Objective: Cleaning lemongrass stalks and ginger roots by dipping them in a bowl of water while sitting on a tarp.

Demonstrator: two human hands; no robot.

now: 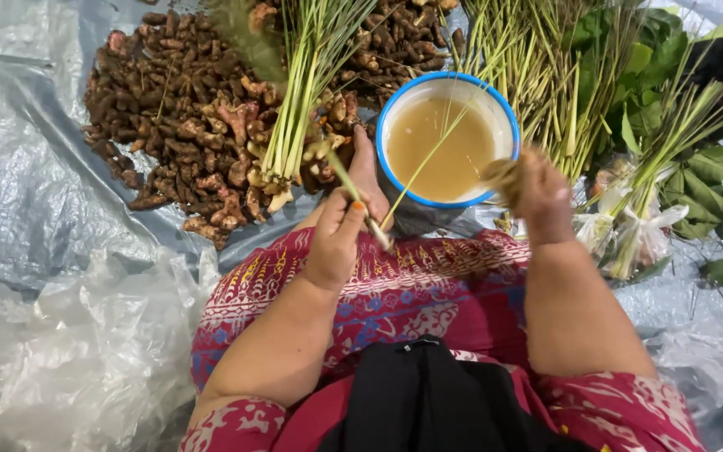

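My left hand grips a thin lemongrass stalk near its pale base, above my red patterned skirt. A long green blade of it crosses a white bowl with a blue rim that holds cloudy brown water. My right hand is blurred beside the bowl's right edge and closed around a brownish tuft that looks like roots or husk. My bare foot rests just left of the bowl.
A heap of brown turmeric-like roots lies on a grey plastic sheet at left. Lemongrass bundles and loose stalks lie behind, leafy greens at right, crumpled clear plastic near my left knee.
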